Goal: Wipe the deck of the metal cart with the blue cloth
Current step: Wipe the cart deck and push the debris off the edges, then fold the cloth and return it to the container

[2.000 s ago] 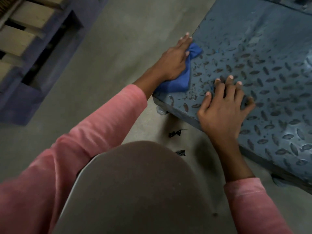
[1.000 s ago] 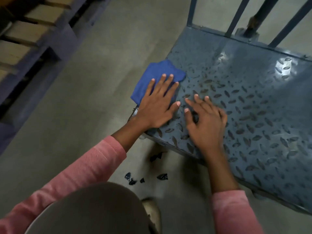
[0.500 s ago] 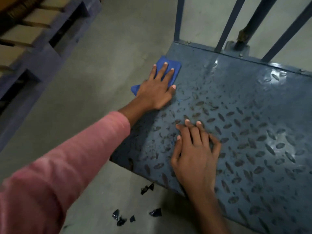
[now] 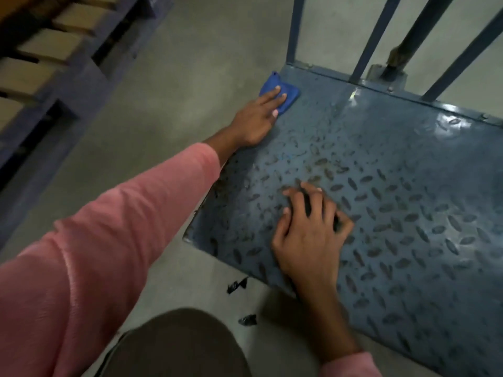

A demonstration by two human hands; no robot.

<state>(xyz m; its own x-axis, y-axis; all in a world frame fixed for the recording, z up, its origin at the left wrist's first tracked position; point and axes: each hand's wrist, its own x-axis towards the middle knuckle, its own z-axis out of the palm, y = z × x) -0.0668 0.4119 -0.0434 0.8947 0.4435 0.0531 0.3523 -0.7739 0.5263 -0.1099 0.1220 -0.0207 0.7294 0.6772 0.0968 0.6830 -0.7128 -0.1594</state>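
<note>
The metal cart's deck (image 4: 394, 186) is blue-grey tread plate filling the right half of the head view. A blue cloth (image 4: 283, 92) lies at its far left corner, partly hanging over the edge. My left hand (image 4: 257, 117) presses flat on the cloth with the arm stretched out in a pink sleeve. My right hand (image 4: 310, 227) rests palm down on the bare deck near the front edge, fingers spread, holding nothing.
Upright blue bars (image 4: 373, 39) of the cart's handle frame rise along the deck's far edge. A purple wooden pallet stack (image 4: 54, 72) stands at the left across the concrete floor. Small black scraps (image 4: 236, 285) lie on the floor by the deck's near corner. My knee (image 4: 177, 346) is at the bottom.
My left hand has slid the cloth along the deck's left edge, from the near corner to the far corner by the bars. My right hand stayed braced on the deck.
</note>
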